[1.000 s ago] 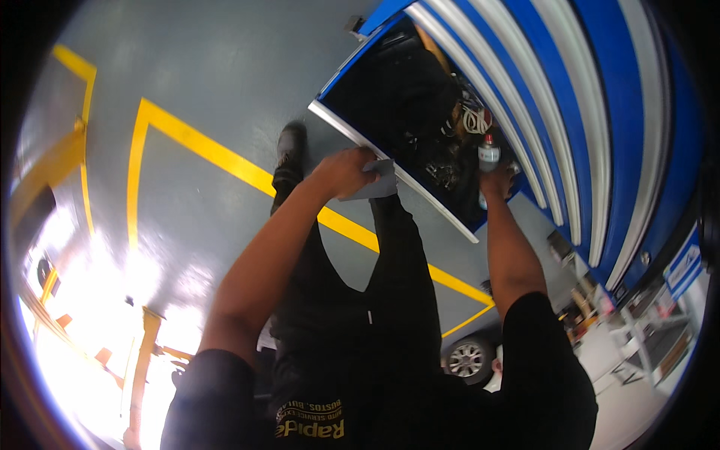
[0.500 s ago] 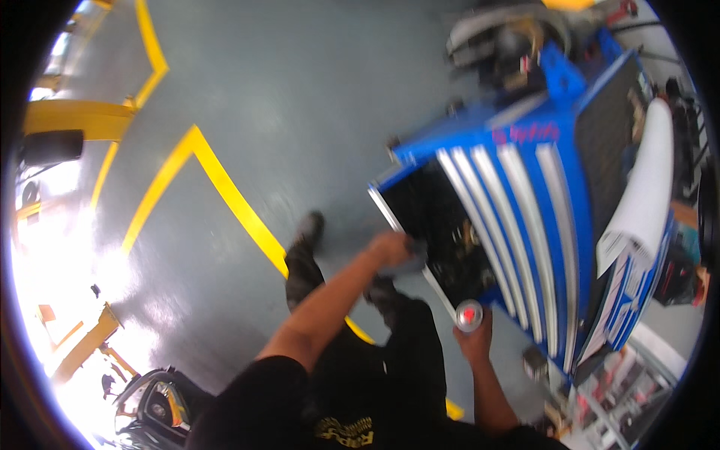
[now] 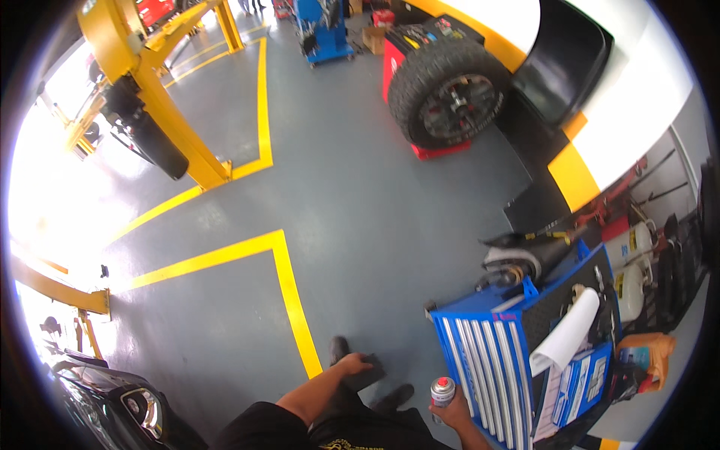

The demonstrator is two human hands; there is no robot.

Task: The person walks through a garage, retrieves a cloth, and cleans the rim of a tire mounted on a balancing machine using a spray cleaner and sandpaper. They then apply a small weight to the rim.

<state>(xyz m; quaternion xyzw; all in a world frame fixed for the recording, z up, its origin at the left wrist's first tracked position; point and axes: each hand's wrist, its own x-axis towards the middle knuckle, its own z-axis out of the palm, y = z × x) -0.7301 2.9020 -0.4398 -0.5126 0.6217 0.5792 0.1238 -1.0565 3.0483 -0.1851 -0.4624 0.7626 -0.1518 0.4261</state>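
My right hand (image 3: 454, 410) is wrapped round a spray can (image 3: 443, 390) with a red top, held upright beside the blue tool cabinet (image 3: 527, 307). My left hand (image 3: 355, 364) is out in front of me over the floor, its fingers closed on a dark, flat, roughly rectangular thing (image 3: 370, 373) whose kind I cannot make out. The cabinet's silver-edged drawers (image 3: 484, 367) look pushed in. On top of the cabinet lie a curled white sheet (image 3: 568, 330) and a blue-and-white box (image 3: 583, 386).
Ahead stands a wheel (image 3: 450, 94) on a red machine against the wall. A yellow lift post (image 3: 169, 112) rises at the far left. Yellow lines (image 3: 292, 304) mark the grey floor. The front of a black vehicle (image 3: 120, 397) is at the lower left.
The cabinet's open drawer now appears closed, and my left hand has come away from it. My view has swung up and ahead. The spray can is still in my right hand.
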